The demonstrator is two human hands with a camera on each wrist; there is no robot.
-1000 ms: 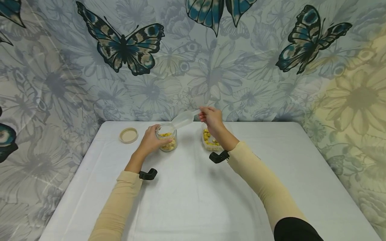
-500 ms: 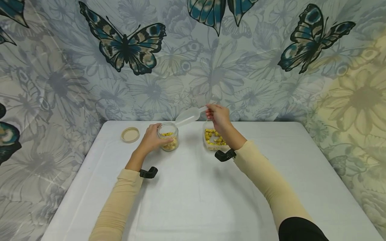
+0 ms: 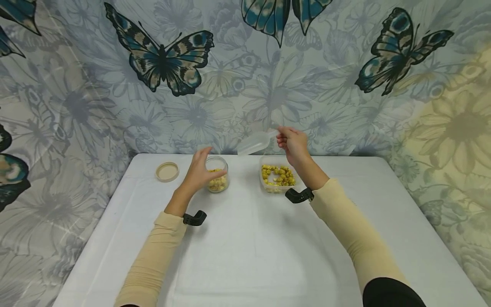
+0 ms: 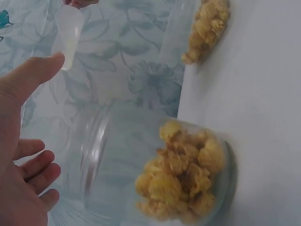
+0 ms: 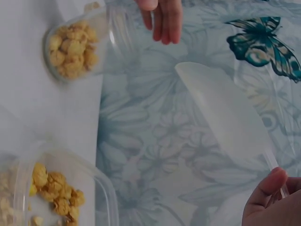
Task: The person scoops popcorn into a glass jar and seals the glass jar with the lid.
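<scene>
A glass jar [image 3: 218, 181] partly filled with caramel popcorn [image 4: 181, 174] stands on the table. Beside it my left hand [image 3: 197, 171] is spread, thumb and fingers apart; in the left wrist view they are off the glass, near the jar's mouth. My right hand [image 3: 294, 145] pinches the handle of a translucent plastic scoop [image 5: 225, 110], raised above the table's far edge with its bowl towards the left. No popcorn shows in the scoop. Below the right hand sits a clear plastic tub [image 3: 262, 186] with more popcorn [image 3: 281, 175], its floor partly bare.
A round lid [image 3: 167, 172] with a golden rim lies left of the jar. The white-covered table [image 3: 245, 247] ends at a butterfly-print cloth [image 3: 245, 94] hanging close behind the jar and tub.
My left hand has let go of the jar, its fingers spreading away from the glass. My right hand has moved up and right with the scoop, away from the jar's mouth.
</scene>
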